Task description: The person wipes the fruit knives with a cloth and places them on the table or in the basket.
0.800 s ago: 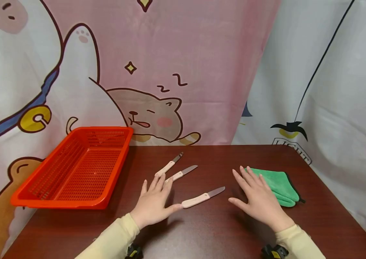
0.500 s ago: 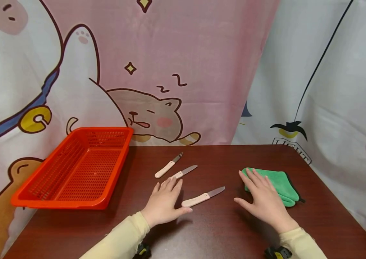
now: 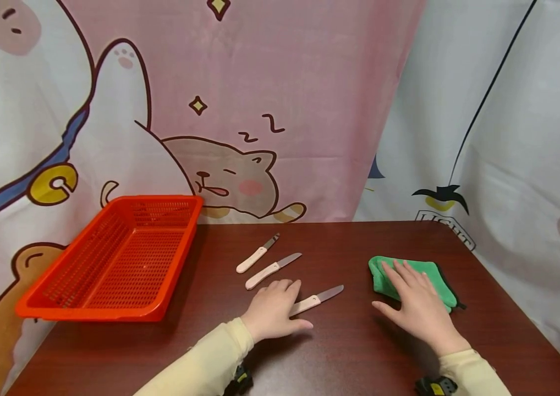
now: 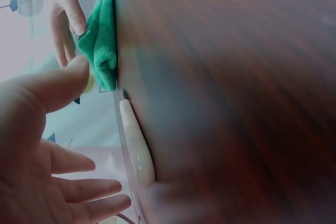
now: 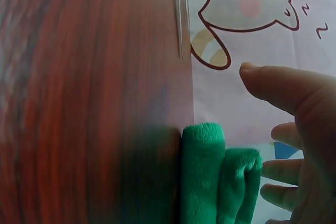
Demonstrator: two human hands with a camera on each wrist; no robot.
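Head view shows both grips apart, holding nothing: left hand raised near the closest pale-handled knife on the table, right hand by a folded green cloth. Closing too far forward, past the handle, could mean a cut from the blade

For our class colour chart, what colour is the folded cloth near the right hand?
The cloth is green, dark along one edge; the head view shows it best.
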